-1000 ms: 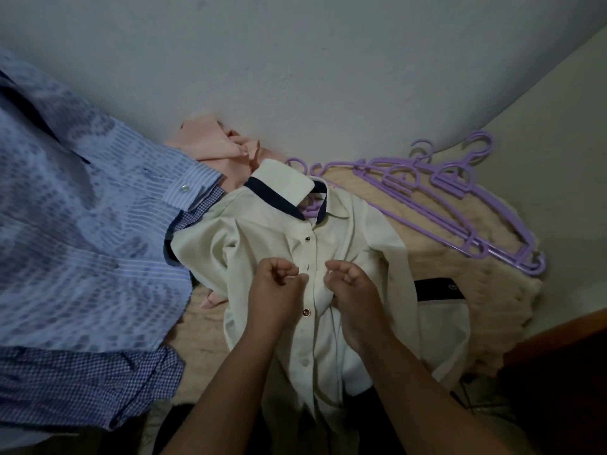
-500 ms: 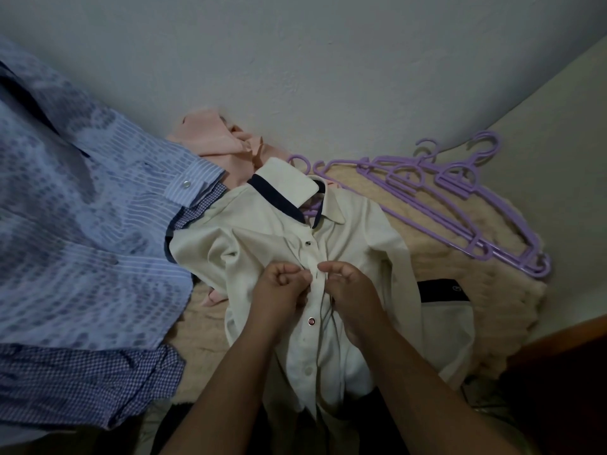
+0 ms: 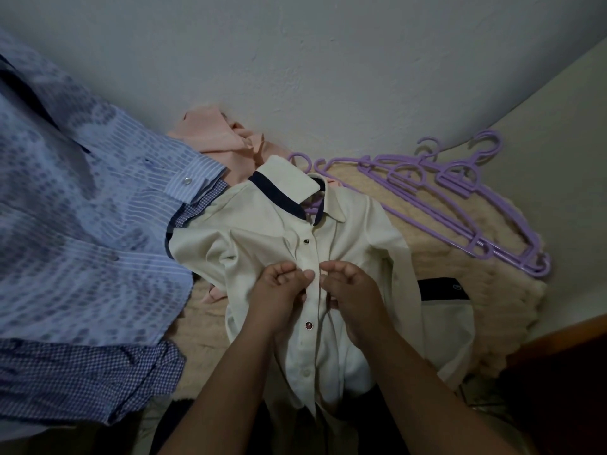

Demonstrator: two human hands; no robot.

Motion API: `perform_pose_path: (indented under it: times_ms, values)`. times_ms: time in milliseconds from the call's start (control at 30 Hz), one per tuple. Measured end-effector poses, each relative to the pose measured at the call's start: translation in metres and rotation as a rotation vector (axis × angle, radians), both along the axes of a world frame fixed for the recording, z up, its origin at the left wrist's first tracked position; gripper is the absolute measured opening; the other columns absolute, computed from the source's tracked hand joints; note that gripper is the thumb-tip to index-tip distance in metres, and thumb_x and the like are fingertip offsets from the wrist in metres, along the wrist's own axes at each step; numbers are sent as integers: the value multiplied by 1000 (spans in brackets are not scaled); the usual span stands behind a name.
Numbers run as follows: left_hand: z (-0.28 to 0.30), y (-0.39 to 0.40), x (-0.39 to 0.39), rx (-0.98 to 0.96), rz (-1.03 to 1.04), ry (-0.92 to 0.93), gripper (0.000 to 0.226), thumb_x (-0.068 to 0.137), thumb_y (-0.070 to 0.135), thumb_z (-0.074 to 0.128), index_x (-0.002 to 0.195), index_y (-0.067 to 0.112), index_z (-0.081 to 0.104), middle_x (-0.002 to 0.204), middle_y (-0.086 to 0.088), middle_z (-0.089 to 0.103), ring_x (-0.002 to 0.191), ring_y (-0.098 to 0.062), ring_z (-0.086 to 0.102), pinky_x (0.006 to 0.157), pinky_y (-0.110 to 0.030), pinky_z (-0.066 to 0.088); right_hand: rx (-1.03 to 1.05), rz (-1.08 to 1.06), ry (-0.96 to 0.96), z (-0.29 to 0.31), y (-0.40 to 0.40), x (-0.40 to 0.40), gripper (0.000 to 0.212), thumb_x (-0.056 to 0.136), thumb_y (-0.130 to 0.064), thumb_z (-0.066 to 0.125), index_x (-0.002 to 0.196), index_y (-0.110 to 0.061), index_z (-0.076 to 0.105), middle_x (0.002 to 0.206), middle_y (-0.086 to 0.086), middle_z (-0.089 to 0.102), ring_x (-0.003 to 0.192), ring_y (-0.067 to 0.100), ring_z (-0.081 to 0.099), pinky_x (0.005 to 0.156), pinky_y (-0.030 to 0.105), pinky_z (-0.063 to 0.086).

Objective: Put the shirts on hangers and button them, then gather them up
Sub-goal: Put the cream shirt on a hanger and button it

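The cream shirt [image 3: 262, 244] lies collar-away on the fleece blanket [image 3: 460, 257], its button placket running lengthwise between the left hand [image 3: 279, 290] and right hand [image 3: 353, 290], each pinching a placket edge, the next unfastened-looking button just nearer the person.

The left hand [image 3: 279, 297] and right hand [image 3: 353, 295] pinch the front placket of a cream shirt [image 3: 262, 238] on a purple hanger [image 3: 312, 208]. Spare purple hangers [image 3: 460, 205] lie right; blue shirts [image 3: 82, 241] lie left.
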State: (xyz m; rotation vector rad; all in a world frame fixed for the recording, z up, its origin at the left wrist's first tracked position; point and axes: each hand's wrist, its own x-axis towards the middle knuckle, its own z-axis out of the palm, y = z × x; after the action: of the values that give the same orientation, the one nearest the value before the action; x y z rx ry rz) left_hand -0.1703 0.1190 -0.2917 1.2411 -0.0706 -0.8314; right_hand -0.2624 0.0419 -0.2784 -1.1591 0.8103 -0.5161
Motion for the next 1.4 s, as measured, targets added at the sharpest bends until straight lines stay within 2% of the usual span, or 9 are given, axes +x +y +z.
perform_pose_path:
  times_ms: [133, 233, 367, 500, 667, 767, 1000, 1233, 1400]
  values:
    - [0, 1, 2, -17, -15, 56, 22, 83, -3, 65, 94, 12, 52, 74, -6, 60, 65, -18, 57, 65, -30, 48, -44, -34, 25, -1, 0, 0, 23, 84, 1, 62, 77, -19, 69, 71, -2, 71, 74, 15, 67, 73, 32, 53]
    - [0, 2, 0, -34, -28, 93, 20, 86, -4, 61, 94, 12, 52, 76, -7, 61, 61, -13, 62, 56, -23, 52, 28, -3, 11, 0, -2, -2, 18, 87, 0, 59, 87, -12, 72, 86, 12, 73, 86, 29, 69, 81, 39, 55]
    - [-1, 1, 0, -49, -9, 116, 21, 85, -6, 62, 93, 11, 52, 69, -3, 65, 65, -15, 61, 66, -29, 49, 132, 28, -39, 2, -3, -2, 17, 86, 0, 59, 100, -2, 69, 92, 19, 72, 86, 30, 69, 75, 35, 56]
    - [-3, 0, 1, -57, -10, 141, 23, 84, -7, 62, 93, 11, 52, 69, -4, 65, 71, -20, 59, 74, -35, 47, 161, 18, -59, 1, -4, -2, 16, 86, 2, 59, 96, -5, 70, 91, 18, 72, 87, 29, 69, 76, 35, 56]
    - [-4, 1, 0, -46, -2, 88, 23, 84, -9, 61, 87, 11, 51, 66, -4, 59, 65, -18, 54, 70, -34, 46, 218, 2, -87, -1, -4, -2, 18, 87, 4, 57, 88, -9, 70, 82, 12, 73, 77, 21, 70, 66, 29, 56]
    - [-2, 1, -2, -35, -22, 54, 22, 84, -8, 61, 81, 11, 51, 60, -1, 50, 58, -16, 49, 61, -28, 47, 230, 17, -102, -1, -4, -3, 17, 88, 3, 55, 90, -7, 69, 83, 15, 72, 76, 23, 69, 69, 32, 57]
    - [0, 2, -3, -54, -46, 103, 17, 84, -5, 61, 84, 10, 54, 69, -5, 61, 59, -15, 55, 65, -28, 48, 288, 83, -162, 0, -5, -5, 17, 86, 3, 57, 99, 0, 68, 91, 22, 71, 78, 28, 69, 71, 35, 59]
    - [1, 3, -6, -71, -57, 136, 17, 85, -6, 60, 84, 10, 55, 71, -5, 63, 65, -15, 62, 65, -27, 50, 152, 27, -104, -1, -4, -5, 21, 88, 8, 53, 86, -11, 61, 73, 6, 66, 68, 19, 61, 68, 34, 50]
    - [4, 2, -7, -120, -48, 178, 18, 85, -10, 56, 83, 8, 54, 66, -6, 64, 56, -13, 64, 53, -23, 54, 67, 8, -79, -6, -4, -3, 38, 85, 12, 52, 64, -18, 60, 62, 4, 59, 64, 19, 52, 64, 33, 43]
